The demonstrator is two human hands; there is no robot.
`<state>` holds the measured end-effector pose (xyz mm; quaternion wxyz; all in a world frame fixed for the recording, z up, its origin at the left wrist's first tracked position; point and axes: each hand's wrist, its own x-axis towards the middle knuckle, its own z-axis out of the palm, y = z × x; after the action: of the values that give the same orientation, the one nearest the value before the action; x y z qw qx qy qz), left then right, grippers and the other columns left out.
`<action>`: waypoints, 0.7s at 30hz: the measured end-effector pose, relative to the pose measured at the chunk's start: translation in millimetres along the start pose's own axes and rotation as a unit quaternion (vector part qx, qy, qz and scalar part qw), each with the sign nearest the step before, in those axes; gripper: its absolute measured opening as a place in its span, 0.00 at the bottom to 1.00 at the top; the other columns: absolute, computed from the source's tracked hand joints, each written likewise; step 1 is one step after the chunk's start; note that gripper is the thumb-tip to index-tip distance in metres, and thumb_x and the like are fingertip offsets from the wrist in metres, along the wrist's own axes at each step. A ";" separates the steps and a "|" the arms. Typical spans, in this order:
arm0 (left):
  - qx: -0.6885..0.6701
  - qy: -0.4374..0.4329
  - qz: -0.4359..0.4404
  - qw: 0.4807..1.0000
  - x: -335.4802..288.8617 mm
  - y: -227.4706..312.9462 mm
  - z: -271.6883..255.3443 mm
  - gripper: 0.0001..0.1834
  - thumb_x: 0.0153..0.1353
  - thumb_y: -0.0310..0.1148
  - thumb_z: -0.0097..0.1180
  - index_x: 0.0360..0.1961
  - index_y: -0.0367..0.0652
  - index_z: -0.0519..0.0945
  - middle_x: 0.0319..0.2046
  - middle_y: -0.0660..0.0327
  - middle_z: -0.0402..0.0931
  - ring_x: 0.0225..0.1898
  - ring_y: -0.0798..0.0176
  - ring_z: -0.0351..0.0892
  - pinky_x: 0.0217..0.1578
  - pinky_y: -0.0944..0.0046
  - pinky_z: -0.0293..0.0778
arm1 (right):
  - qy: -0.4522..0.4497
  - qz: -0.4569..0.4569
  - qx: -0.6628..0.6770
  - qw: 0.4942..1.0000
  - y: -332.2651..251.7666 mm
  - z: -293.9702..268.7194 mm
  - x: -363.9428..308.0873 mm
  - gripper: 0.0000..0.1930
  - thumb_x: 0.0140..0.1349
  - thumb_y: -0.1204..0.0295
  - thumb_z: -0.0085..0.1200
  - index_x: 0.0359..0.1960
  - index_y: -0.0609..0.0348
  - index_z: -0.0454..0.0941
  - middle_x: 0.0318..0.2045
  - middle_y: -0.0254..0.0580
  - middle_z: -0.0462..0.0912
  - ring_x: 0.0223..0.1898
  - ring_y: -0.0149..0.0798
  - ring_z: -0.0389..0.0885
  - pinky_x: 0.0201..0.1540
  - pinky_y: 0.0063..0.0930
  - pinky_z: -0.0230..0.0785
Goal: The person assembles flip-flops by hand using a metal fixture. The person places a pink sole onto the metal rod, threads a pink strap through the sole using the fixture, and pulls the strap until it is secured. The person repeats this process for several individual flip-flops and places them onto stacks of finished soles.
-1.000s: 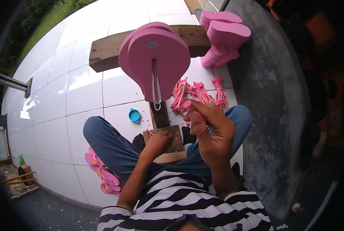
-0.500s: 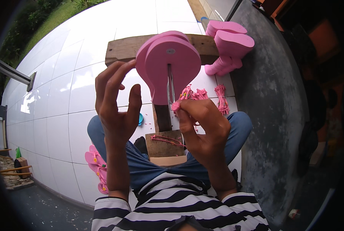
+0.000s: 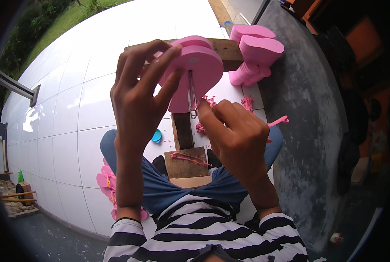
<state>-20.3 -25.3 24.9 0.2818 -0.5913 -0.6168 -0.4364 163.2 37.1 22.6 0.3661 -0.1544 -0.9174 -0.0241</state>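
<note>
A pink flip-flop sole (image 3: 199, 65) stands upright before me, with a second pink sole close behind it. My left hand (image 3: 144, 83) grips its upper left part, the thumb on the front face and a finger over the edge. A thin metal hook or wire loop (image 3: 192, 98) sticks out of a hole in the sole and hangs down its face. My right hand (image 3: 236, 133) is closed beside the loop's lower end. It holds a pink flip-flop strap (image 3: 279, 120), one end of which pokes out to the right; the part at the fingertips is mostly hidden.
A wooden beam (image 3: 228, 53) stands behind the soles, with a post and foot board (image 3: 175, 168) below. Stacked pink soles (image 3: 260, 48) are at the far right. Strap bundles (image 3: 247, 103), a blue lid-like dish (image 3: 156, 135) and finished flip-flops (image 3: 107, 180) lie on the tiles.
My left hand has moved up and right from beside the sole onto it. My right hand has turned and risen beside the loop, and a strap end now shows to its right.
</note>
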 end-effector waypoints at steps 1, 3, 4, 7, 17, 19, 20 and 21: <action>0.002 -0.004 -0.005 1.000 1.2 2.0 -2.5 0.24 0.52 0.27 0.71 0.52 0.50 0.82 0.46 0.59 0.80 0.43 0.61 0.82 0.35 0.63 0.81 | 0.007 -0.016 -0.013 1.000 -0.5 0.2 0.8 0.08 0.52 0.73 0.61 0.35 0.51 0.79 0.24 0.30 0.72 0.23 0.30 0.74 0.20 0.24 0.62; 0.003 -0.011 -0.014 1.000 4.2 8.6 -2.7 0.20 0.52 0.28 0.71 0.48 0.47 0.82 0.43 0.59 0.81 0.41 0.62 0.83 0.34 0.64 0.80 | 0.019 -0.045 -0.043 0.998 1.8 0.7 1.9 0.08 0.51 0.72 0.62 0.34 0.51 0.79 0.24 0.29 0.72 0.24 0.28 0.73 0.20 0.22 0.61; 0.003 -0.016 -0.015 1.000 3.9 9.0 -1.3 0.19 0.52 0.29 0.71 0.46 0.46 0.82 0.41 0.59 0.82 0.40 0.62 0.83 0.34 0.65 0.80 | 0.017 -0.068 -0.053 0.996 4.8 2.1 3.0 0.08 0.50 0.72 0.62 0.34 0.51 0.79 0.24 0.29 0.72 0.24 0.28 0.73 0.20 0.22 0.61; 0.003 -0.030 -0.020 0.999 6.9 10.7 0.6 0.17 0.53 0.31 0.71 0.44 0.44 0.81 0.38 0.58 0.83 0.37 0.61 0.84 0.35 0.65 0.80 | 0.012 -0.129 -0.068 0.989 16.9 -0.3 7.0 0.09 0.49 0.72 0.63 0.34 0.51 0.80 0.25 0.28 0.72 0.24 0.28 0.72 0.20 0.20 0.59; -0.191 -0.079 -0.099 0.973 0.4 6.6 -1.5 0.18 0.54 0.29 0.70 0.46 0.42 0.79 0.38 0.56 0.84 0.41 0.59 0.86 0.42 0.60 0.79 | 0.102 -0.020 0.114 0.988 21.6 19.3 0.3 0.10 0.50 0.72 0.66 0.34 0.55 0.82 0.27 0.31 0.76 0.26 0.33 0.75 0.24 0.27 0.67; -0.265 -0.062 -0.124 0.954 -11.2 8.6 0.8 0.20 0.52 0.28 0.70 0.46 0.42 0.79 0.39 0.57 0.85 0.42 0.60 0.85 0.45 0.60 0.78 | 0.089 0.038 0.227 0.969 22.1 20.2 -8.5 0.13 0.55 0.70 0.66 0.41 0.57 0.80 0.33 0.37 0.76 0.34 0.36 0.76 0.34 0.31 0.71; -0.304 -0.048 -0.129 0.943 -16.1 9.6 6.8 0.18 0.55 0.27 0.69 0.47 0.41 0.79 0.38 0.57 0.84 0.42 0.63 0.84 0.44 0.64 0.77 | 0.118 0.058 0.228 0.965 22.2 19.8 -7.0 0.15 0.56 0.68 0.66 0.44 0.57 0.78 0.37 0.39 0.76 0.37 0.38 0.76 0.38 0.33 0.71; -0.353 -0.044 -0.171 0.919 -19.6 12.9 10.9 0.17 0.57 0.27 0.67 0.47 0.40 0.79 0.39 0.58 0.84 0.42 0.66 0.83 0.43 0.65 0.77 | 0.147 0.078 0.230 0.959 22.0 19.9 -4.5 0.17 0.58 0.67 0.65 0.47 0.57 0.77 0.40 0.40 0.75 0.40 0.39 0.75 0.42 0.34 0.70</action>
<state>-3.1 -26.3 5.6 -0.0513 -0.5563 -0.5266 -0.6408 159.7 60.0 3.5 0.5231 -0.1322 -0.8193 0.1939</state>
